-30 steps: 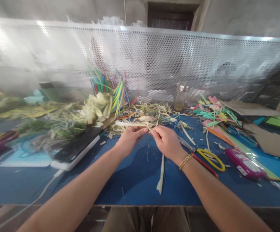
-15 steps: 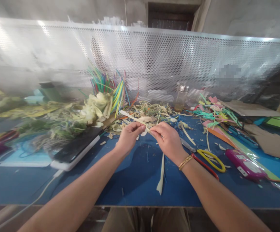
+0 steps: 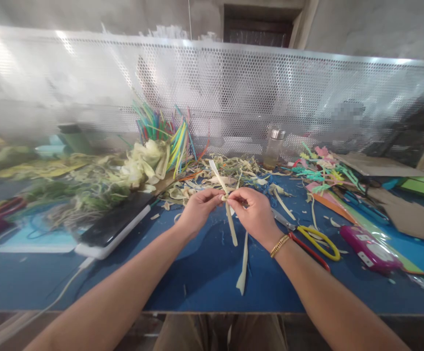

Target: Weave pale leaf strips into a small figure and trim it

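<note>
The left hand (image 3: 196,210) and right hand (image 3: 254,214) meet fingertip to fingertip above the blue worktop (image 3: 204,282). Both are pinched on a pale strip (image 3: 232,228), which slants through them from 11 to 5 o'clock. A loose sliver (image 3: 242,268) lies at 6 o'clock, scissors (image 3: 316,240) at 3, scraps (image 3: 234,174) at 12.

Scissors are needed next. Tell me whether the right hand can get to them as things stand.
Probably yes. The scissors lie uncovered on the table beside the right hand, with nothing between. But that hand and the left hand both pinch the strip, so it would have to let go.
</note>
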A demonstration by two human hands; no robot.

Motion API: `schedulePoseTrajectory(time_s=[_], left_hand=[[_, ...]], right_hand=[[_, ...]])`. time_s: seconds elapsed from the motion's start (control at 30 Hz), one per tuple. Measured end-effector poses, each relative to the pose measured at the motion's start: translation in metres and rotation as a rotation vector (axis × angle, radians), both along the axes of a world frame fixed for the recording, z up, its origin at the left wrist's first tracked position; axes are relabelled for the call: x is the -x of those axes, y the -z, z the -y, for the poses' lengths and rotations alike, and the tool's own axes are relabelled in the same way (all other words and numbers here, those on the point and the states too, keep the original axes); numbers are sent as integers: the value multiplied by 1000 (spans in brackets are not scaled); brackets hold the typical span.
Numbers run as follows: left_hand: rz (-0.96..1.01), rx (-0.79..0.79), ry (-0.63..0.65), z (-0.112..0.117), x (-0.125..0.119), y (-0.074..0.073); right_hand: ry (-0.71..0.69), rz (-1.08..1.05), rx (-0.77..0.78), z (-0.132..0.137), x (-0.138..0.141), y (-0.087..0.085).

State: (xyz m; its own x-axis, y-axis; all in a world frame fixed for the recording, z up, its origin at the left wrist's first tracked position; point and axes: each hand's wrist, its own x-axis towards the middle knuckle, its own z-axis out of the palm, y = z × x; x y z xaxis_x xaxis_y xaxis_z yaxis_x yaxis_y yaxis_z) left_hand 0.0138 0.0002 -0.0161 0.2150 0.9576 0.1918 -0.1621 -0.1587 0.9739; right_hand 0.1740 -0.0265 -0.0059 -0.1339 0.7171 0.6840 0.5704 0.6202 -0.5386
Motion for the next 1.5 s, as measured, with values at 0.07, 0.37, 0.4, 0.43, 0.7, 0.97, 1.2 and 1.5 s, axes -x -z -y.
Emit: schedulePoseTrajectory(time_s=[0.07, 0.37, 0.4, 0.43, 0.7, 0.97, 1.2, 1.5], left_hand=[[45, 44, 23, 0, 0, 1], [134, 39, 90, 2, 1, -1], [147, 30, 103, 2, 1, -1], [157, 21, 109, 2, 0, -1], [174, 45, 4, -1, 0, 0], [286, 148, 27, -1, 1, -3], [307, 130, 42, 1, -2, -2], [305, 188, 22, 0, 1, -1]], right_hand=[[-3, -37, 33, 0, 1, 1], [-16, -122, 51, 2, 1, -1], [-17, -123, 48, 2, 1, -1], [-18, -124, 46, 2, 1, -2], [-65, -126, 26, 4, 5, -4], [12, -30, -29, 4, 1, -1], [45, -23, -46, 4, 3, -1], [66, 189, -172, 3, 1, -3]])
